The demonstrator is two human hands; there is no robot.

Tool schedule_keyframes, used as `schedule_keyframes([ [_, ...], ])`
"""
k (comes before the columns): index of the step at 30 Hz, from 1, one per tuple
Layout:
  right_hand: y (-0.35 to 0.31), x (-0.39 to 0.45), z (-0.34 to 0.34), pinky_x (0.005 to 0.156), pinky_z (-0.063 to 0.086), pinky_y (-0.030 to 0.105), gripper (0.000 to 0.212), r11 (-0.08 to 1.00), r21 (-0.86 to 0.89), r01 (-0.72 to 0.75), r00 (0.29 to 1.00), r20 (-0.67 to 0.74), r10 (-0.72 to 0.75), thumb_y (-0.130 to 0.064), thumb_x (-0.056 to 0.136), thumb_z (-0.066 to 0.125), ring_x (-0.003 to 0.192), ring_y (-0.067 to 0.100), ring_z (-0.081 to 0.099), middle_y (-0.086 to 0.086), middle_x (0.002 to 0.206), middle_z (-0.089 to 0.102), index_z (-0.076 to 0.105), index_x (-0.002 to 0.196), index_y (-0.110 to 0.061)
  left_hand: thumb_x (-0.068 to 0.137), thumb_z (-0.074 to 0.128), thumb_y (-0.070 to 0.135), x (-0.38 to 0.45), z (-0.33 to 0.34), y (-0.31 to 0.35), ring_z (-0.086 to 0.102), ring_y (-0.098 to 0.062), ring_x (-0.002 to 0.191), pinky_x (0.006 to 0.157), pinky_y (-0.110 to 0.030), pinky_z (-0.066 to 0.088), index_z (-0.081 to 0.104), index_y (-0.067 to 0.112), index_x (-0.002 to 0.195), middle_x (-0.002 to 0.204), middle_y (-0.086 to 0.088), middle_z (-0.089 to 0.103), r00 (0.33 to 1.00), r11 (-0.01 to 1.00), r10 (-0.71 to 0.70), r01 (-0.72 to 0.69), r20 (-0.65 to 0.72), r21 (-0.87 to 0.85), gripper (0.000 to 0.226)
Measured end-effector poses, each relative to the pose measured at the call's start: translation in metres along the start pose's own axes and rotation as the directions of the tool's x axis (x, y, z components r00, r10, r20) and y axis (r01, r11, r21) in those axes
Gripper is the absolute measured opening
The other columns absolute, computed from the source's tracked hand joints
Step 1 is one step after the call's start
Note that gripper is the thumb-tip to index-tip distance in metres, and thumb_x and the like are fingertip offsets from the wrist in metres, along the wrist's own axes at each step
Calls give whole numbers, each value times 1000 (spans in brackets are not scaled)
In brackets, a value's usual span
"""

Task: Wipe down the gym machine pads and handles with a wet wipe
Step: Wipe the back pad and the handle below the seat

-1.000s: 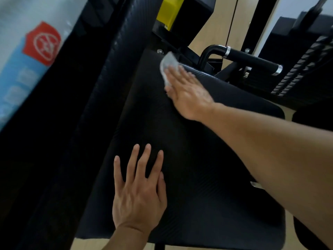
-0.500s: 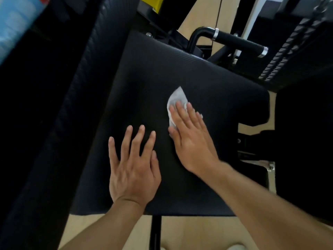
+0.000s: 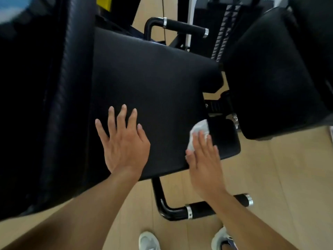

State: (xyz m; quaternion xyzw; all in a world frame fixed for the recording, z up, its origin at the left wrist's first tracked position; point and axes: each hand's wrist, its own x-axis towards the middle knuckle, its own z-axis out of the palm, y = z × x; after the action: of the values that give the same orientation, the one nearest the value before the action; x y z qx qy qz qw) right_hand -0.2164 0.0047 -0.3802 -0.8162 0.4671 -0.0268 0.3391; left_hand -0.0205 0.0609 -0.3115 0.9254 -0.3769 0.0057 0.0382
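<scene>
wiping is on the flat black padded seat (image 3: 153, 83), right hand (image 3: 205, 159) pressing the crumpled white wet wipe (image 3: 198, 130) flat-fingered at its near corner, left hand (image 3: 124, 143) spread empty; the black foam-grip handles (image 3: 185, 28) look undone.

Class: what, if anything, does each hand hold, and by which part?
Nothing is gripped. The right hand presses the wet wipe flat under its fingers; the left hand rests on the seat pad.

Black seat pad (image 3: 153, 83), flat, textured. White crumpled wet wipe (image 3: 199, 131) lies on its near right corner, partly under right hand (image 3: 205, 159) fingers. Black handle (image 3: 203, 208) with chrome rings below pad; second handle (image 3: 185, 27) beyond far edge.
</scene>
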Motion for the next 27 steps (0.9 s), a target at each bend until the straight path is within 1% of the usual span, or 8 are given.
schedule_keyframes([
  [6,-47,9,17,128,1,47,57,953,66,-297,947,-107,303,-35,112,17,158,28,-6,6,172,-1,1,164,-18,98,55,19,-35,-19,-34,21,-15,154,127,-31,0,51,17,144,157,1,42,979,938,202,-189,14,-292,47],
  [9,-111,-13,40,128,5,49,60,999,13,48,996,-76,-47,-39,108,15,158,28,-6,6,172,3,5,164,-20,98,49,16,-61,-33,-77,37,-21,147,123,-20,6,58,14,137,150,-2,51,938,902,344,-344,-47,-261,40],
  [11,-148,-35,55,129,-1,45,59,951,-1,308,951,15,-308,-36,108,23,156,22,-14,0,172,4,11,164,-24,96,43,23,-63,-40,-104,49,-27,138,119,-36,25,63,15,132,142,-5,60,932,909,358,-362,-61,-206,42],
  [14,-159,-45,62,127,-10,36,57,913,-22,407,913,51,-406,-36,112,29,156,13,-18,-11,171,-5,5,163,-32,100,34,37,-49,-38,-129,57,-34,127,107,-50,40,64,10,128,133,-13,65,960,952,276,-279,-44,-123,49],
  [19,-78,-9,29,128,8,49,62,991,-67,120,991,-55,-124,-48,107,8,158,27,3,4,172,6,2,164,-25,99,23,67,-33,-18,-129,36,-29,148,117,-50,32,47,4,146,156,-13,44,979,950,197,-204,-56,-238,82],
  [21,-28,3,8,122,23,57,64,995,-68,-78,989,-132,69,-45,106,12,153,36,19,14,168,17,9,163,-15,102,25,61,-38,-12,-129,36,-31,148,115,-52,34,48,2,144,154,-15,45,958,933,254,-279,-131,-228,77],
  [23,-3,10,-1,126,14,54,61,974,-24,-223,971,-95,220,-40,109,17,157,33,7,9,171,9,5,164,-17,106,29,51,-43,-11,-131,40,-36,144,110,-56,39,49,-3,141,150,-20,49,936,912,291,-334,-198,-239,68],
  [27,-65,18,19,128,5,49,58,993,-9,-117,982,-149,115,-39,111,15,158,31,-2,7,172,3,3,164,-21,108,31,38,-43,-7,-131,48,-44,136,100,-60,45,52,-9,136,141,-26,54,907,898,326,-386,-268,-213,59],
])
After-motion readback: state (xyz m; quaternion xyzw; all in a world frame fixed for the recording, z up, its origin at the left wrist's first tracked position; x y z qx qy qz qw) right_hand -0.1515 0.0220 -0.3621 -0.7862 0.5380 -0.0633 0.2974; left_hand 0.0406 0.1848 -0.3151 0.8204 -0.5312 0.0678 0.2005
